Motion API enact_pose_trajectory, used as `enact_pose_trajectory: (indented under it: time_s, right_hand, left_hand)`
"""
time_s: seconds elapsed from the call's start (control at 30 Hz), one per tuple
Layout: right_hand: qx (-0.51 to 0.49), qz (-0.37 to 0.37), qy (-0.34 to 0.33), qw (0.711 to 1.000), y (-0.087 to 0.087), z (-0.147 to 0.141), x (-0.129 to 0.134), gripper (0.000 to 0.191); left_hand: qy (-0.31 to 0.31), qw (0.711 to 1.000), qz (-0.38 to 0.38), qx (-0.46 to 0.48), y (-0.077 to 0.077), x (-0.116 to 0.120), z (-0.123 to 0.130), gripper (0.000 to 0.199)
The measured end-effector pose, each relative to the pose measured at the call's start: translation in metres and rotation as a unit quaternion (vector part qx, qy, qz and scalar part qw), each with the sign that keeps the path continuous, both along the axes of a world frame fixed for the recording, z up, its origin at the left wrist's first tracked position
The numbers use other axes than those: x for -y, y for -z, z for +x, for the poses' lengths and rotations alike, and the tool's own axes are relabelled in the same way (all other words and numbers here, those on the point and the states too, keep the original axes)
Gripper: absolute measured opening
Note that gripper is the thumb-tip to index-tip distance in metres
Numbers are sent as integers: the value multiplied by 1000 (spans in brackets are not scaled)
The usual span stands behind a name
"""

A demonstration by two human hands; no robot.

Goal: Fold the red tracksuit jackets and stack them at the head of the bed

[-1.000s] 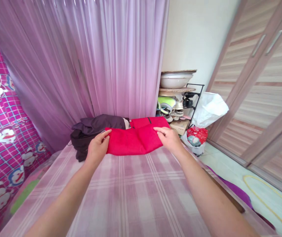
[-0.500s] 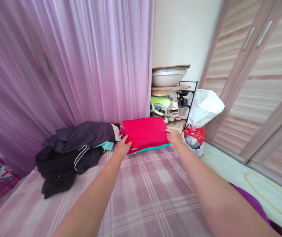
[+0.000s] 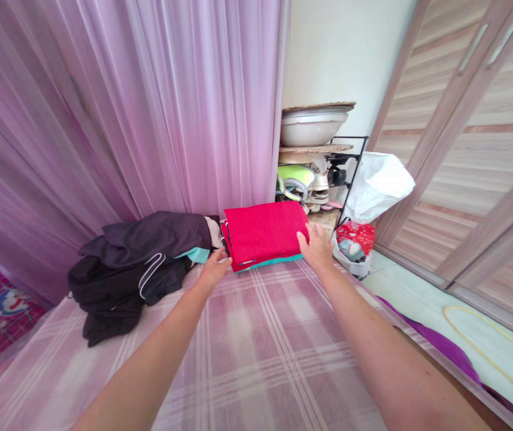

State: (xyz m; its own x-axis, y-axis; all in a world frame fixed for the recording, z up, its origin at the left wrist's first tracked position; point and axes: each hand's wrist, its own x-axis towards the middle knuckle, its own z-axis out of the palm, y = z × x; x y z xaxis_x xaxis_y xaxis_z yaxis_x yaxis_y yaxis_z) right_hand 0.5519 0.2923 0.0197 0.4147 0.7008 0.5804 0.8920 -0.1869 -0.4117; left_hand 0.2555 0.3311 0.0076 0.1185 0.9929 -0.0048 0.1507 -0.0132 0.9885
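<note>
A folded red garment (image 3: 265,233) lies on top of a small stack, with a teal folded cloth (image 3: 278,260) showing under its front edge. My left hand (image 3: 215,268) is at the stack's front left corner, fingers apart and holding nothing. At the right edge, my right hand (image 3: 317,245) rests with its fingers spread against the red garment, not gripping it. Dark clothes (image 3: 134,263), one with white piping, lie in a loose heap to the left of the stack.
The stack and heap lie on a pink plaid sheet (image 3: 256,359). Behind hangs a purple curtain (image 3: 170,108). To the right stand a shoe rack (image 3: 350,179) bearing basins (image 3: 312,129), a white bag (image 3: 379,185) and a wooden wardrobe (image 3: 471,167). A yellow cord (image 3: 476,314) lies on the floor.
Both hands have let go of the red garment's edges. My left hand has drawn off the front left corner, and my right fingers have spread at the right side. The view has shifted slightly.
</note>
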Motion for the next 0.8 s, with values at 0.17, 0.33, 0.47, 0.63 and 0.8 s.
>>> enact_pose_trajectory:
  time_s: [0.17, 0.33, 0.47, 0.63, 0.8]
  right_hand:
    - [204, -37, -182, 961, 7, -55, 27, 66]
    - [196, -177, -197, 944, -16, -71, -9, 87]
    - [174, -246, -216, 929, -45, -67, -51, 88]
    - [179, -264, -221, 922, -49, -69, -64, 87]
    - [190, -260, -221, 921, -44, -68, -53, 88]
  left_hand:
    - [-35, 991, 103, -82, 24, 33, -36, 48]
    - [-123, 972, 165, -109, 67, 77, -76, 48]
    - [-165, 969, 149, -110, 79, 91, -87, 48]
    - [-161, 972, 137, -103, 78, 89, -83, 47]
    - [-159, 973, 133, -99, 79, 87, -83, 47]
